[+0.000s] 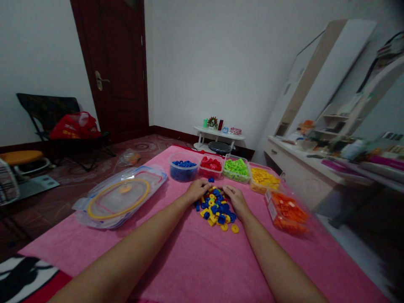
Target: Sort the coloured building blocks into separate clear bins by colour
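A loose pile of blue and yellow plastic building pieces [215,207] lies on the pink cloth in front of me, with a few green bits among them. My left hand [198,190] rests at the pile's far left edge, fingers stretched inward and touching it. On the opposite side, my right hand [235,198] lies along the right edge with its fingers extended, grasping nothing I can see. One blue piece [211,180] sits apart beyond the pile. Two yellow round pieces [235,228] lie at the near side.
Behind the pile stand tubs of blue pieces [184,173], red pieces [211,166], green pieces [236,170] and yellow pieces [265,180]. A box of orange pieces [288,212] is at the right. Stacked clear lids [110,202] lie left on the pink cloth [202,261].
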The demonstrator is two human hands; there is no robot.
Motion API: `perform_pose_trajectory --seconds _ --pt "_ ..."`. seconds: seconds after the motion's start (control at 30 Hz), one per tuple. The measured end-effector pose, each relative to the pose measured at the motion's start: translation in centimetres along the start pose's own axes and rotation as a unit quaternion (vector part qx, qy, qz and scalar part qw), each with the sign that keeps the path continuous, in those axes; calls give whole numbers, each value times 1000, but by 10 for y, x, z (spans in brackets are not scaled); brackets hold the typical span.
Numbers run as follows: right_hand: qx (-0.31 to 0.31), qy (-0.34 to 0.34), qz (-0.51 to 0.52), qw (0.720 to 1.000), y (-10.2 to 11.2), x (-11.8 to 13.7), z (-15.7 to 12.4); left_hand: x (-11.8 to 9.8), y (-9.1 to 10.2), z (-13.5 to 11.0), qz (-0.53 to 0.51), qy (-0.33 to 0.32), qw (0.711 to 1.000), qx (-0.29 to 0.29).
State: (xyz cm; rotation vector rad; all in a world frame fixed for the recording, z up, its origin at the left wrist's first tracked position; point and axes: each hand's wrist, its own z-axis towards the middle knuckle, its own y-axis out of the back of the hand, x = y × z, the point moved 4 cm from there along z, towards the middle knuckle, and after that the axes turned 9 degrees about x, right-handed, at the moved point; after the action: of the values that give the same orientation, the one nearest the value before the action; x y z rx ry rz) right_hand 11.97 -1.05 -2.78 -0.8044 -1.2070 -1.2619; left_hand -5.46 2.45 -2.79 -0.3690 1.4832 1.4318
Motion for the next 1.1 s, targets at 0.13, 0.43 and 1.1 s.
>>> perform_pose_trajectory --seconds 0.13,0.43,1.1 --pt "49 18 -40 998 -2 11 -12 2 -1 -11 -56 -19 998 -23" --pt "54 99 -363 925 -17 29 -15 5 6 -17 -20 -69 997 -3" --pt "14 -3 -432 902 -7 25 -11 -31 18 -35 120 -160 966 -162"
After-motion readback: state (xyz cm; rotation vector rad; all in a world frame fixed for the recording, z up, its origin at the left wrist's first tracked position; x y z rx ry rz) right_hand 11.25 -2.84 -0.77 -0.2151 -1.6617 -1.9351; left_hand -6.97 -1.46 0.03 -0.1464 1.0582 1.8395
